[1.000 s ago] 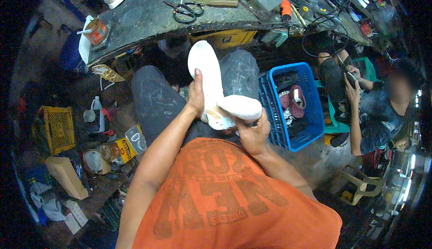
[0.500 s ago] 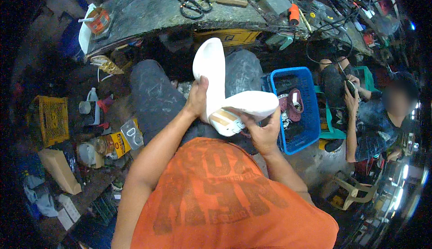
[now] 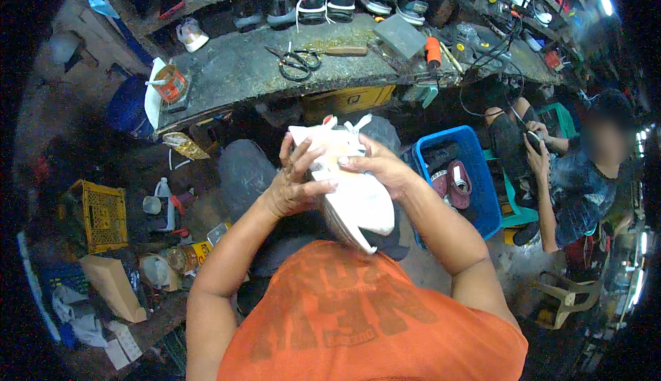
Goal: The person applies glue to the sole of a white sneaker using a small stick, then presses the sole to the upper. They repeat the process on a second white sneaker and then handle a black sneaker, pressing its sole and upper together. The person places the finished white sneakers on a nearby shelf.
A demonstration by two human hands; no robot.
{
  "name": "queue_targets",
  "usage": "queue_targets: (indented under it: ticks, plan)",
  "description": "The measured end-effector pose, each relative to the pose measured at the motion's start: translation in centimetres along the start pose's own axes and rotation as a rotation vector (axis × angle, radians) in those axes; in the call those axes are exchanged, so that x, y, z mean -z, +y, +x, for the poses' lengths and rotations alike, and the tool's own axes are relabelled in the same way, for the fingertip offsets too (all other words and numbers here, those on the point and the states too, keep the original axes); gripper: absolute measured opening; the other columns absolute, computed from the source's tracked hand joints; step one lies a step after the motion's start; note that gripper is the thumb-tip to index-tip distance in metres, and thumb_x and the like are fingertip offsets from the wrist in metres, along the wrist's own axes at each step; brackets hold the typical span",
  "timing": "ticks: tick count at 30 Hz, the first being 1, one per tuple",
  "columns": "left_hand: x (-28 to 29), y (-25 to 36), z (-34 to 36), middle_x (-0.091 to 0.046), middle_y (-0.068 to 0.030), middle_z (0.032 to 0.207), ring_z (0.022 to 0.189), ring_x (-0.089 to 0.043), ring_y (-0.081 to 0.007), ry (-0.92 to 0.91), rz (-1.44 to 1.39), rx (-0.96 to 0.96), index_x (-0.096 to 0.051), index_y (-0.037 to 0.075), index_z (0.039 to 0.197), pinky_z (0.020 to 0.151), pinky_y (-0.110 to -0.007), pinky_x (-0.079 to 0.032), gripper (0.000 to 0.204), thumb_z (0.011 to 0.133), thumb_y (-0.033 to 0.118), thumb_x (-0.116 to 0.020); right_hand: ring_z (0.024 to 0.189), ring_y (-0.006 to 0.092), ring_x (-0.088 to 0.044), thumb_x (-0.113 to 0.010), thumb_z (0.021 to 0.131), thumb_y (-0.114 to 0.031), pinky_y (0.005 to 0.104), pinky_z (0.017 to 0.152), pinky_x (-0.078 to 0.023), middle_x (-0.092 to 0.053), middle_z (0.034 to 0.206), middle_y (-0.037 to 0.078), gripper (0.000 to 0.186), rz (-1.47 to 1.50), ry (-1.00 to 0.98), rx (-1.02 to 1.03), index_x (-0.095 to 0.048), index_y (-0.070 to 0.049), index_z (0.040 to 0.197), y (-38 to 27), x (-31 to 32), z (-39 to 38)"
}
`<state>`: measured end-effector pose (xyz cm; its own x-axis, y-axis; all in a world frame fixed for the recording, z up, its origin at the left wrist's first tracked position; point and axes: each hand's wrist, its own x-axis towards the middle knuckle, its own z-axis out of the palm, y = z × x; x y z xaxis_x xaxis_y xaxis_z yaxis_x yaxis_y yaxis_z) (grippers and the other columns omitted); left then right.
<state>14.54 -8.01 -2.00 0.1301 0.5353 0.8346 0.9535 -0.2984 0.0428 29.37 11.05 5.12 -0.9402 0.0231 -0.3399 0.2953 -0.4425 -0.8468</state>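
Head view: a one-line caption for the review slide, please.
Left hand and right hand hold a white shoe, a gap at its near end, with a blue basket to the right.

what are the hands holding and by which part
A white shoe with a gaping near end, held by its far half: left hand on the left side, right hand on the right.

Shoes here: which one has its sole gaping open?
The white shoe between the left hand and right hand; a gap opens at its end nearest the orange shirt. The bench shoes show no such gap.
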Motion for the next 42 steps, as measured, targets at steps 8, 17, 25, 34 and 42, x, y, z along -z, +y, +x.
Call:
queue_targets:
  ticks: [8,17,25,34,42]
  plan:
    - [1.8,0.2,0.7,-0.026,-0.0207,0.166,0.148,-0.038,-0.0378,0.282,-1.417,1.304,0.001,0.025,0.166,0.111,-0.058,-0.041,0.103,0.094,0.049,-0.068,0.136,0.0279,-0.051,-0.092,0.069,-0.016,0.0382,0.117,-0.037,-0.048,0.149,0.02,0.115,-0.741,0.184,0.305,-0.025,-0.006,0.163,-4.8,-0.1,-1.7]
    - [-4.9,5.6,1.9,-0.044,-0.0168,0.152,0.137,-0.046,-0.027,0.357,-1.108,1.15,-0.014,0.008,0.163,0.112,-0.04,-0.042,0.097,0.096,0.055,-0.067,0.133,0.04,-0.056,-0.095,0.064,-0.046,0.0425,0.112,-0.044,-0.054,0.144,0.029,0.131,-1.083,0.426,0.259,-0.022,-0.001,0.162,-1.6,-1.7,-3.7]
    - [-4.9,7.0,1.1,-0.047,-0.0169,0.149,0.135,-0.049,-0.0284,0.317,-1.129,1.201,-0.018,0.008,0.161,0.111,-0.04,-0.043,0.115,0.081,0.074,-0.069,0.115,0.0376,-0.066,-0.087,0.076,-0.041,0.0428,0.101,-0.051,-0.066,0.126,0.022,0.079,-0.863,0.427,0.17,-0.059,-0.001,0.138,0.3,-0.6,-3.2]
    - [-4.4,7.9,1.3,-0.05,-0.0171,0.146,0.134,-0.05,-0.0289,0.259,-0.969,1.19,-0.023,0.006,0.16,0.114,-0.041,-0.04,0.117,0.078,0.073,-0.074,0.117,0.0383,-0.066,-0.083,0.079,-0.05,0.044,0.102,-0.051,-0.068,0.125,0.02,0.076,-0.994,0.495,0.294,-0.059,-0.006,0.135,0.8,-1.6,-3.7]
    - [-3.4,8.0,0.4,-0.05,-0.0148,0.146,0.136,-0.049,-0.025,0.239,-1.076,1.219,-0.029,0.004,0.16,0.116,-0.038,-0.036,0.105,0.085,0.056,-0.081,0.113,0.036,-0.068,-0.085,0.079,-0.047,0.0444,0.098,-0.053,-0.072,0.118,0.017,0.066,-0.95,0.442,0.29,-0.064,-0.009,0.129,1.7,-0.4,-2.7]
